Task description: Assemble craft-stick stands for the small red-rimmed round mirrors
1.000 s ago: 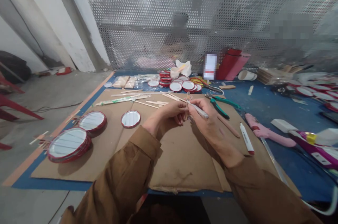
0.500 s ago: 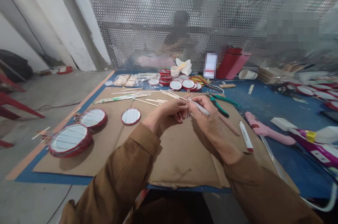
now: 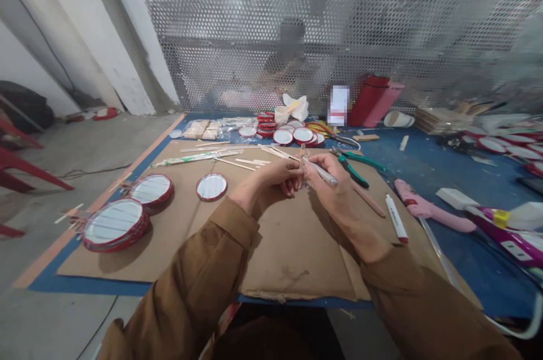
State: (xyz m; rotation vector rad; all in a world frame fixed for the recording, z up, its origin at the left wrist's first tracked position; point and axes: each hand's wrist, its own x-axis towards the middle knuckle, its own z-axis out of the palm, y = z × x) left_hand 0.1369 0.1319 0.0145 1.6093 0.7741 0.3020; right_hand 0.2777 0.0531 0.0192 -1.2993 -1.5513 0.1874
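Observation:
My left hand (image 3: 271, 179) is closed around a thin wooden stick (image 3: 301, 155) that stands upright between both hands over the brown cardboard sheet (image 3: 271, 247). My right hand (image 3: 333, 187) grips a white marker pen (image 3: 321, 172) like a pencil, its tip against the stick. Both sleeves are brown. A small round red-rimmed mirror (image 3: 211, 187) lies just left of my left hand.
Larger red-rimmed mirrors (image 3: 113, 224) lie at the left. Loose wooden sticks (image 3: 237, 159) and a pile of small mirrors (image 3: 292, 135) lie beyond my hands. Green pliers (image 3: 354, 170), a second marker (image 3: 396, 218), a pink glue gun (image 3: 428, 213) lie right. A perforated metal screen stands behind.
The hands stay together on the stick and marker, almost still. The view has shifted slightly.

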